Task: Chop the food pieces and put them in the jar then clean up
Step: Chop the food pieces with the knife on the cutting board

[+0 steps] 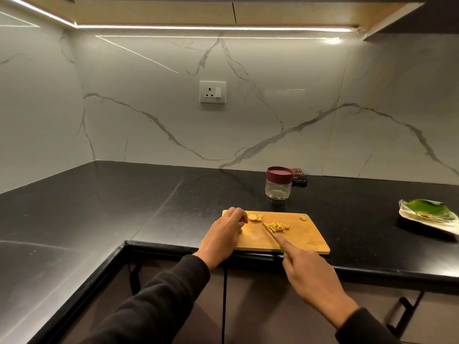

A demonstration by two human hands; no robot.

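A wooden cutting board (305,234) lies at the counter's front edge. On it sit a few pale round slices (254,217), a heap of small yellow chopped strips (279,226) and one loose piece (303,217) near the far right corner. My right hand (308,271) grips a knife (269,232), index finger stretched along its back, the blade's tip beside the strips. My left hand (227,234) rests on the board's left end with fingers curled next to the slices. A clear jar (278,186) with a maroon lid stands behind the board.
A folded dark checked cloth (299,176) lies behind the jar against the marble wall. A plate with a green leaf under plastic wrap (431,216) sits at the far right. The black counter (99,202) turns an L-corner to the left; cabinet doors are below.
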